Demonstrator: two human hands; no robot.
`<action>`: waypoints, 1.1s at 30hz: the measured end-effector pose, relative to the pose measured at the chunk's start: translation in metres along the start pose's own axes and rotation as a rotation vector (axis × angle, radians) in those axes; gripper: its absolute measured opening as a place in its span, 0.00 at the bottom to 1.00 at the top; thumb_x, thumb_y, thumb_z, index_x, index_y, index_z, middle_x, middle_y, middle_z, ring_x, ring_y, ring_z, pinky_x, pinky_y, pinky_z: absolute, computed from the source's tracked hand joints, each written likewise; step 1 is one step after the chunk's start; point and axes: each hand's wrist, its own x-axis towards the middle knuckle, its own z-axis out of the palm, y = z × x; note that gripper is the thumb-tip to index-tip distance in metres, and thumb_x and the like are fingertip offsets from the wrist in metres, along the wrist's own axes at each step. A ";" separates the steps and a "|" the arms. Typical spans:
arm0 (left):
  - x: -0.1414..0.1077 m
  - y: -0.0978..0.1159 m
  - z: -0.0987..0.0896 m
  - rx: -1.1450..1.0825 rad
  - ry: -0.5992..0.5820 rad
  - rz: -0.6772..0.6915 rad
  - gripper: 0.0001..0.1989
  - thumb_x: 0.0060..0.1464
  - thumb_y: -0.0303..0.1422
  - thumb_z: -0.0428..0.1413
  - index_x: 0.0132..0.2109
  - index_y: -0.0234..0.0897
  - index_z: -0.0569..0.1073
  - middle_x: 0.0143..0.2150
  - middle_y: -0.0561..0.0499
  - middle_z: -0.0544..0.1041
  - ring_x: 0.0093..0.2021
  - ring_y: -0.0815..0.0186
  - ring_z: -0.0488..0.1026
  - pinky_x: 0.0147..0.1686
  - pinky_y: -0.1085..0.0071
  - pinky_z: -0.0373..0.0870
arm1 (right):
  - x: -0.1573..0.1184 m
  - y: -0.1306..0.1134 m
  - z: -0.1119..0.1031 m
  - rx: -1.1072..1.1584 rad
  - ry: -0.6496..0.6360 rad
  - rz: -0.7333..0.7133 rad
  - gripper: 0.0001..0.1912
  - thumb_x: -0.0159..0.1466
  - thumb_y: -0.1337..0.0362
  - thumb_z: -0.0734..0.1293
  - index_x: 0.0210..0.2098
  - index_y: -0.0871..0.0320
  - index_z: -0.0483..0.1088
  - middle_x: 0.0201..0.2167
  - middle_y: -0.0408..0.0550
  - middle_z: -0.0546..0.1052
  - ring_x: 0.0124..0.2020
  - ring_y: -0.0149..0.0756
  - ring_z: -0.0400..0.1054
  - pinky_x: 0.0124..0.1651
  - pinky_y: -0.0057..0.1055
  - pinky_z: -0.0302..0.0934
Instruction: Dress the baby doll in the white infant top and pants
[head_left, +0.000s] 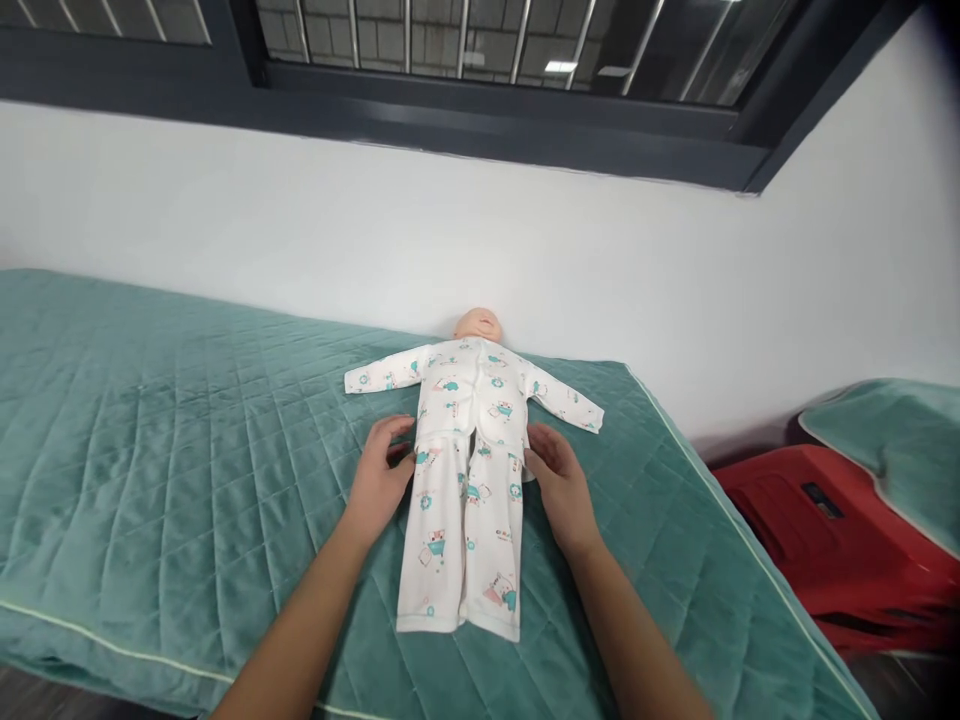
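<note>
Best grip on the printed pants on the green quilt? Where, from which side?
I'd pinch both side edges of the pants just below the jacket hem, left hand from the left, right hand from the right. They lie flat, legs towards you, with the waist up at the hem, so the side edges look easiest to reach.

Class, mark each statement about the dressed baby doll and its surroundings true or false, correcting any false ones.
1. The baby doll's head is nearest the wall. True.
2. Both sleeves are folded over the chest. False: the sleeves spread outward.
3. The left hand and right hand are on opposite sides of the doll. True.
4. The quilted cover is red. False: the quilted cover is green.
5. The trousers are printed. True.
</note>
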 end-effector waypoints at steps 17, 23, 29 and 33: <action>0.000 -0.007 0.007 0.443 -0.030 0.120 0.05 0.58 0.28 0.51 0.41 0.40 0.69 0.39 0.51 0.71 0.39 0.63 0.69 0.40 0.66 0.65 | -0.025 -0.004 0.005 -0.606 0.024 -0.284 0.06 0.62 0.61 0.64 0.39 0.54 0.66 0.38 0.46 0.69 0.41 0.39 0.65 0.44 0.39 0.63; -0.006 -0.002 0.002 0.501 0.025 0.197 0.07 0.53 0.22 0.48 0.31 0.40 0.64 0.33 0.54 0.66 0.33 0.66 0.65 0.36 0.68 0.62 | -0.025 -0.006 0.001 -0.770 0.054 -0.266 0.05 0.59 0.67 0.62 0.28 0.53 0.59 0.29 0.41 0.64 0.31 0.36 0.59 0.36 0.35 0.56; -0.012 0.002 0.000 0.484 0.049 0.178 0.06 0.54 0.24 0.50 0.36 0.41 0.66 0.37 0.51 0.69 0.39 0.62 0.67 0.41 0.64 0.66 | -0.031 -0.010 0.001 -0.763 0.049 -0.320 0.03 0.60 0.67 0.62 0.33 0.54 0.62 0.36 0.46 0.67 0.38 0.41 0.64 0.41 0.40 0.62; -0.011 0.013 0.003 0.364 0.075 0.290 0.10 0.57 0.27 0.53 0.46 0.42 0.70 0.48 0.47 0.69 0.53 0.59 0.67 0.53 0.60 0.67 | -0.035 -0.029 0.012 -0.719 0.011 -0.523 0.13 0.63 0.70 0.61 0.47 0.53 0.65 0.48 0.53 0.68 0.53 0.46 0.62 0.53 0.46 0.62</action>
